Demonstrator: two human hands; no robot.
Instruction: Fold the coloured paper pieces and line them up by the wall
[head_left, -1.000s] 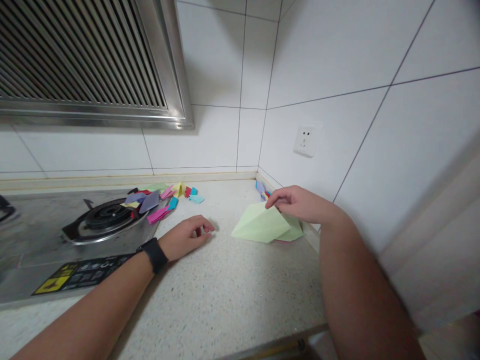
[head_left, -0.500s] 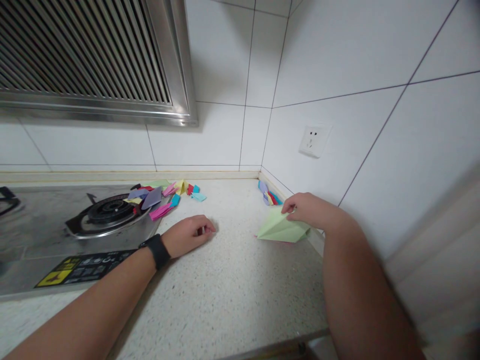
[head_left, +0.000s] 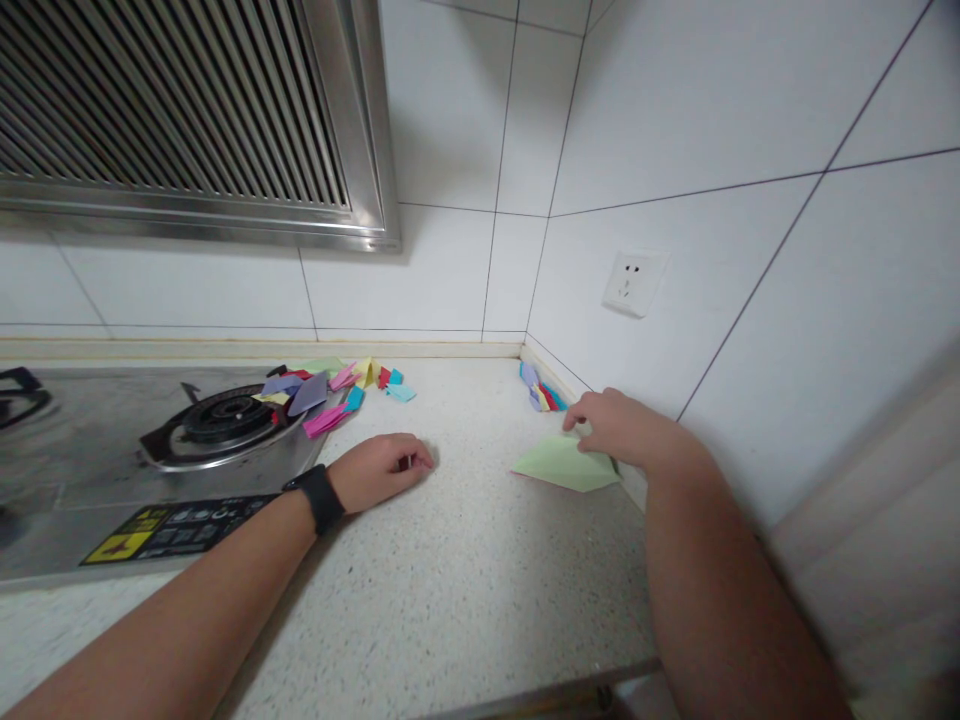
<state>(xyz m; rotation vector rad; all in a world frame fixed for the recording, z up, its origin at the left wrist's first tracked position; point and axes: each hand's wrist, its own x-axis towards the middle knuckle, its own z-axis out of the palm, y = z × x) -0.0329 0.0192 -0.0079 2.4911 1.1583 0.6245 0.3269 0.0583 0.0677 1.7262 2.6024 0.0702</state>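
My right hand (head_left: 616, 432) rests by the right wall on the far corner of a pale green paper sheet (head_left: 559, 464), fingers closed on its edge. The sheet lies almost flat on the speckled countertop (head_left: 465, 570), with a thin pink edge showing under it. My left hand (head_left: 381, 467) lies on the counter left of the sheet, fingers loosely curled and holding nothing, a black watch (head_left: 318, 498) on its wrist. A few small coloured folded papers (head_left: 541, 394) lie in the corner just beyond my right hand.
A gas stove (head_left: 217, 425) sits at the left, with a heap of coloured paper pieces (head_left: 330, 392) on and beside its burner. A steel range hood (head_left: 187, 120) hangs above. A wall socket (head_left: 631, 282) is on the tiled right wall. The counter's front edge runs below my arms.
My right hand has lowered the green sheet from a raised, tilted pose to nearly flat on the counter and drawn it toward the wall. My left hand has stayed put.
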